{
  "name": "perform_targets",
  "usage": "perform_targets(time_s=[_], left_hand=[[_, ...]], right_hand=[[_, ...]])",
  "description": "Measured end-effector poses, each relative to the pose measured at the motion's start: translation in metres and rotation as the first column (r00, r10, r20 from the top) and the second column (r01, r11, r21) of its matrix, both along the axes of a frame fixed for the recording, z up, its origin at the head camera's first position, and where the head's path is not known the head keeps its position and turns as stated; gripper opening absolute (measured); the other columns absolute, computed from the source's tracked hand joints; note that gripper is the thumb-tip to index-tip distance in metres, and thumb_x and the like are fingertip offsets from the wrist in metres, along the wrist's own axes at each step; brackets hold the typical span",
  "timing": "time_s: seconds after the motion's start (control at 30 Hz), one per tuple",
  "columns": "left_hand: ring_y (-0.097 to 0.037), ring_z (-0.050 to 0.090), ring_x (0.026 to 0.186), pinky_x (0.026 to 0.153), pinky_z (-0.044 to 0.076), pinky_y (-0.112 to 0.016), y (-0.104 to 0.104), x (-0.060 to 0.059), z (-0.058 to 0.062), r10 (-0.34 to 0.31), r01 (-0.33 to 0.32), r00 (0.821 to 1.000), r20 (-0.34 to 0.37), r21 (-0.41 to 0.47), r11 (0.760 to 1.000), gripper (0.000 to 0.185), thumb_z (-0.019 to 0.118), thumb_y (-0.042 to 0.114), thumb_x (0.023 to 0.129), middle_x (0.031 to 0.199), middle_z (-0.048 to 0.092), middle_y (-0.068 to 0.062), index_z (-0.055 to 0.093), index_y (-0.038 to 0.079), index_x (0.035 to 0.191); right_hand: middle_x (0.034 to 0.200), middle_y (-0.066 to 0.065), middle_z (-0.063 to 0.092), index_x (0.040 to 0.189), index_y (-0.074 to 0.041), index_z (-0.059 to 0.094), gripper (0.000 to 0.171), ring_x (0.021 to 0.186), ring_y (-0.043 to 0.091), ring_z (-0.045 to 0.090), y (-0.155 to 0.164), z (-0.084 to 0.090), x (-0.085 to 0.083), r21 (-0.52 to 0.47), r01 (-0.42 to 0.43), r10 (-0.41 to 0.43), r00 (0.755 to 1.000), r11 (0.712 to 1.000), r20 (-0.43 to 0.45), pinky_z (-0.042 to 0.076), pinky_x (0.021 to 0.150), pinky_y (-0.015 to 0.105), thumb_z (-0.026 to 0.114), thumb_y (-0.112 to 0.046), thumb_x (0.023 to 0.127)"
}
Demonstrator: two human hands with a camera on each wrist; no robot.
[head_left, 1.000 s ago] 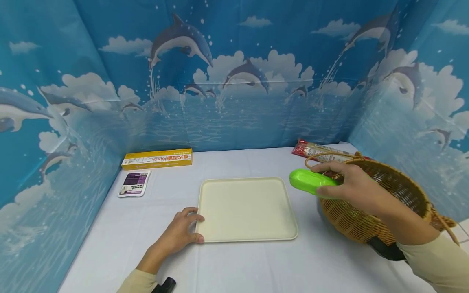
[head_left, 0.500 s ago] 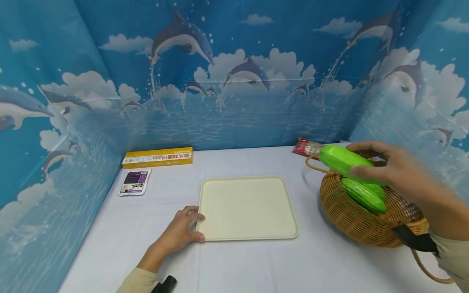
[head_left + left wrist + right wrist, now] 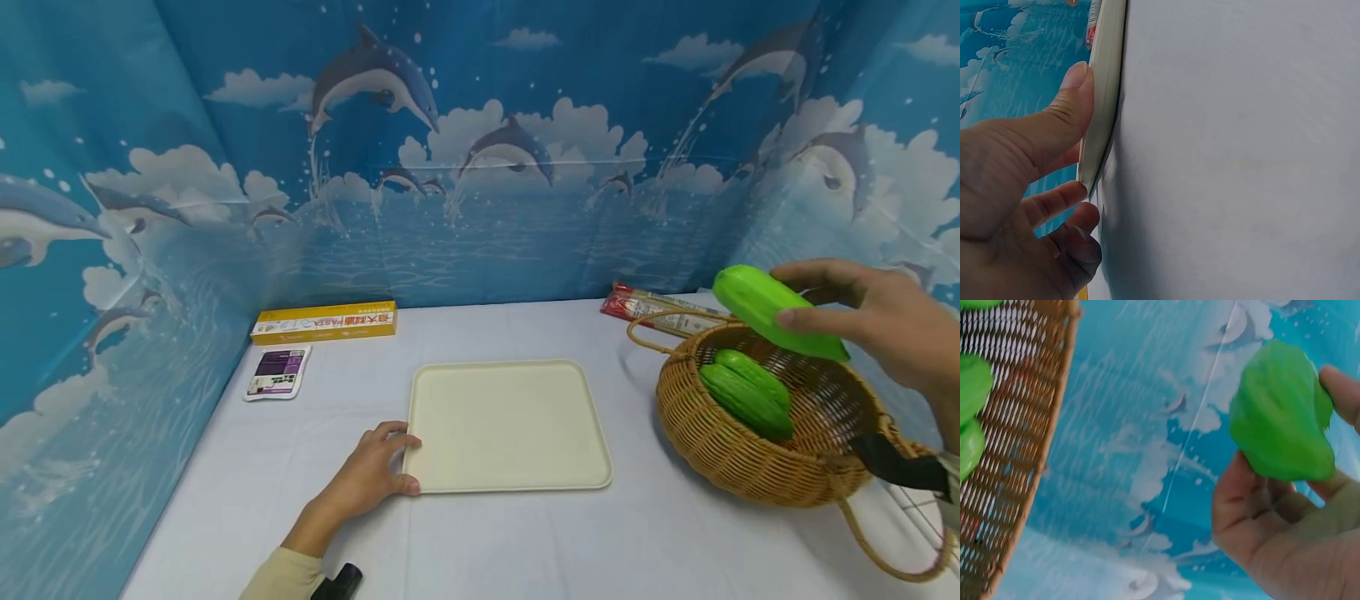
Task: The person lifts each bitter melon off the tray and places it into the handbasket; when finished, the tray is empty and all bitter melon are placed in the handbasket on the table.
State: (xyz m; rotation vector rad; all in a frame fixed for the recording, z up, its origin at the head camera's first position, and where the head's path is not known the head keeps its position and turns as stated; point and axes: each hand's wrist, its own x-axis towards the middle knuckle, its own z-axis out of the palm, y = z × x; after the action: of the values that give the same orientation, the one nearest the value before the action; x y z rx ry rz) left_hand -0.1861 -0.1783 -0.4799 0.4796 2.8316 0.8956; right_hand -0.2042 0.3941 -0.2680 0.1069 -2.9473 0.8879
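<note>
Right hand (image 3: 877,321) grips a green gourd (image 3: 772,311) above the basket (image 3: 750,462); left hand (image 3: 367,479) pinches the tray (image 3: 506,421) near a "PASTA" box (image 3: 322,325).

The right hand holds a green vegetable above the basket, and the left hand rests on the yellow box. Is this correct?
Not quite. The left hand rests on the edge of the cream tray, not the yellow box, as the head view shows. The right hand does hold the green vegetable above the basket.

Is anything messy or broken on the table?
Nothing looks broken or spilled. The tray lies flat under the left hand, the basket sits upright with green gourds inside, and the right hand holds one gourd above it.
</note>
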Motion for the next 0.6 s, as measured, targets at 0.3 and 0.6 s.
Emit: perform_targets(time_s=[0.3, 0.6], left_hand=[[-0.036, 0.049, 0.126, 0.104, 0.045, -0.054, 0.000, 0.001, 0.000, 0.009, -0.010, 1.000, 0.012, 0.018, 1.000, 0.063, 0.091, 0.032, 0.069, 0.147, 0.051, -0.011, 0.069, 0.012, 0.124], [-0.036, 0.049, 0.127, 0.103, 0.045, -0.054, 0.000, 0.001, -0.002, 0.009, -0.010, 1.000, 0.003, 0.025, 1.000, 0.062, 0.092, 0.030, 0.069, 0.146, 0.051, -0.011, 0.070, 0.013, 0.124]], right_hand=[[0.147, 0.041, 0.028, 0.157, 0.005, 0.024, 0.081, 0.118, 0.059, 0.041, 0.025, -0.006, -0.020, 0.121, -0.148, 0.119, 0.969, 0.982, 0.218, 0.048, 0.078, 0.064, 0.065, -0.036, 0.100], [0.142, 0.039, 0.040, 0.155, 0.001, 0.028, 0.070, 0.114, 0.048, 0.054, 0.049, -0.043, -0.037, 0.052, -0.269, 0.235, 0.908, 0.962, 0.346, 0.050, 0.063, 0.043, 0.061, -0.033, 0.103]])
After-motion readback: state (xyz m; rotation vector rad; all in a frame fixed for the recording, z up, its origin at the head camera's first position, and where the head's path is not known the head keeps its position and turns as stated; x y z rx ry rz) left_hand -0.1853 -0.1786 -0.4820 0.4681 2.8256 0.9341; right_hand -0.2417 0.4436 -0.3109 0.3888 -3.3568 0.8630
